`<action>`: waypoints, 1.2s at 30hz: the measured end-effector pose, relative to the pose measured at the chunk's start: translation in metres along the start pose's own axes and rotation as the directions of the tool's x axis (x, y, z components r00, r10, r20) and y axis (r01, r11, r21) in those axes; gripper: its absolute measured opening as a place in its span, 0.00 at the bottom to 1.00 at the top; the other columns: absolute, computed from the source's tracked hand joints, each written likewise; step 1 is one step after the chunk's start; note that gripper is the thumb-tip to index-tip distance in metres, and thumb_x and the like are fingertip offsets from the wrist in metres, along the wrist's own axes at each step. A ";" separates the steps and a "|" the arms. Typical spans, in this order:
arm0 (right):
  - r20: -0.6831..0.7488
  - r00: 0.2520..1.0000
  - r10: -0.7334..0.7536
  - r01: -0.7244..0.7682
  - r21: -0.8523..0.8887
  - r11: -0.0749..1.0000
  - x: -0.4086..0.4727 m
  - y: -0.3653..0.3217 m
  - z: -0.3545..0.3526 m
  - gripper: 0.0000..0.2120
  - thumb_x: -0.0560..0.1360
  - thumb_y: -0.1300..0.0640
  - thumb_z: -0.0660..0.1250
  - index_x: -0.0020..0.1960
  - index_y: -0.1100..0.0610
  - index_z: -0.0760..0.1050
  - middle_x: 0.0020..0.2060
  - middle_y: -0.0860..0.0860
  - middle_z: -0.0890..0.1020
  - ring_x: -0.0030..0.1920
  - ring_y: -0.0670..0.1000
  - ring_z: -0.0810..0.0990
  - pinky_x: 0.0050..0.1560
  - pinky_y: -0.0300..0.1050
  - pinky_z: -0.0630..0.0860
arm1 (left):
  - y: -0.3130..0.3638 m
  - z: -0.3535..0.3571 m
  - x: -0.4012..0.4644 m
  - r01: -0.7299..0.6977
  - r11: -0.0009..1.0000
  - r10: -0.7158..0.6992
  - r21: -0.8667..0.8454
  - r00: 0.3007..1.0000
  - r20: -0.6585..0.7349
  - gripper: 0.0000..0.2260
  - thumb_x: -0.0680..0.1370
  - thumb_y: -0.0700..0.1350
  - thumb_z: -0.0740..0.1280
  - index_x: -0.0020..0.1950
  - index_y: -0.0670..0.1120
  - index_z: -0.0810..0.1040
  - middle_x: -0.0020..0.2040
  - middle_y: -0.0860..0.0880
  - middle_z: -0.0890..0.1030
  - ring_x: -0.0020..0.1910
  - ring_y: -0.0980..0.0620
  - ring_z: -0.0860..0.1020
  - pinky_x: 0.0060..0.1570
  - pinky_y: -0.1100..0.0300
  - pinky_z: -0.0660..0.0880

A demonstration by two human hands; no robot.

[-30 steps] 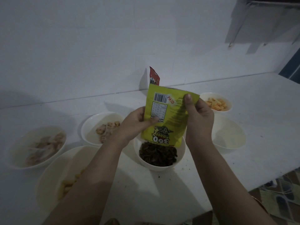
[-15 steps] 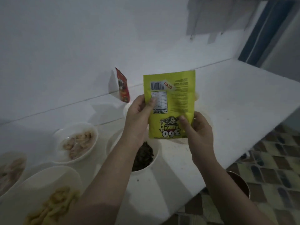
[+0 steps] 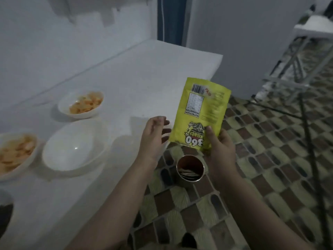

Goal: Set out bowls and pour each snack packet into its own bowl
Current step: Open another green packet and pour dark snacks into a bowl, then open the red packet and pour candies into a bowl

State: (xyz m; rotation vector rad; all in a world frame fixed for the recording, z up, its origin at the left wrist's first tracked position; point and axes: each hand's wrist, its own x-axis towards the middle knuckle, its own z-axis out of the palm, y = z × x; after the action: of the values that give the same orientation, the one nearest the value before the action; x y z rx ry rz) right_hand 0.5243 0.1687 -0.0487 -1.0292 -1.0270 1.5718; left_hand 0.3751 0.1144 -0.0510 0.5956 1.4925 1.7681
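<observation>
My right hand (image 3: 219, 147) pinches the lower end of a yellow snack packet (image 3: 201, 112), held upside down over the floor past the counter's edge. My left hand (image 3: 155, 136) hovers just left of the packet with relaxed fingers, holding nothing. On the white counter (image 3: 140, 78) stand an empty white bowl (image 3: 73, 147), a bowl of orange snacks (image 3: 81, 103) behind it, and another bowl of pale orange snacks (image 3: 16, 152) at the left edge. A bowl with dark seeds (image 3: 5, 212) is cut off at the lower left.
A round metal bin (image 3: 190, 170) with wrappers inside stands on the patterned tile floor (image 3: 261, 159) right below the packet. A metal rack (image 3: 295, 56) stands at the right. A grey wall and a blue door frame (image 3: 171, 20) lie beyond the counter's end.
The view has swung right, away from the seed bowl. My left hand has let go of the packet; my right hand has carried it off the counter to above the bin.
</observation>
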 end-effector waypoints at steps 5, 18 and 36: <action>-0.199 0.961 0.192 -0.190 0.029 0.981 0.079 0.047 -0.080 0.11 0.77 0.59 0.69 0.59 0.54 0.73 0.51 0.56 0.84 0.47 0.57 0.85 0.41 0.49 0.81 | -0.093 0.063 0.040 0.155 0.985 -0.152 0.078 0.988 -0.043 0.09 0.82 0.49 0.61 0.52 0.45 0.77 0.44 0.51 0.81 0.44 0.51 0.80 0.46 0.55 0.77; -0.320 0.641 0.698 -0.752 -0.080 0.654 0.264 0.335 -0.194 0.10 0.79 0.70 0.57 0.56 0.60 0.72 0.47 0.58 0.75 0.45 0.57 0.77 0.37 0.48 0.79 | -0.400 0.072 0.163 0.438 0.810 -0.420 0.390 0.897 -0.136 0.06 0.83 0.46 0.58 0.55 0.47 0.74 0.48 0.50 0.78 0.41 0.56 0.75 0.37 0.63 0.70; -0.282 0.761 0.584 -0.597 0.047 0.801 0.259 0.352 -0.180 0.09 0.81 0.59 0.60 0.61 0.57 0.73 0.51 0.56 0.81 0.46 0.55 0.82 0.37 0.45 0.81 | -0.410 0.097 0.152 0.379 0.822 -0.384 0.426 0.920 -0.079 0.08 0.83 0.49 0.57 0.57 0.50 0.74 0.49 0.52 0.79 0.47 0.53 0.78 0.42 0.60 0.74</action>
State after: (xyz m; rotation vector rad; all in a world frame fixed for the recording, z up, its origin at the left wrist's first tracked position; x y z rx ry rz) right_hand 0.5545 0.3799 -0.4699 -1.6768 -0.5542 1.8221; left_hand 0.4496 0.3156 -0.4437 0.4723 1.8675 1.1261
